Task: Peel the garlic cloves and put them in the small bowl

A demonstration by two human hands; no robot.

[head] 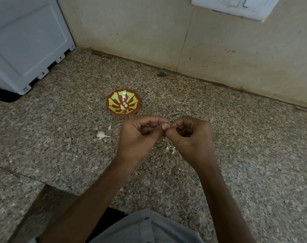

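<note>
My left hand (140, 135) and my right hand (189, 135) meet fingertip to fingertip above the granite counter, pinching a garlic clove (168, 126) between them; only a sliver of white shows. Just beyond the hands sits the small bowl (112, 97), red with a green pattern, with a few peeled cloves (123, 106) in its middle. An unpeeled clove (102, 135) lies on the counter to the left of my left hand.
Bits of garlic skin (171, 149) lie on the speckled counter (254, 155) below my right hand, and a thin piece (110, 126) lies near the bowl. A white appliance (26, 44) stands at the back left. The tiled wall (184, 35) runs behind.
</note>
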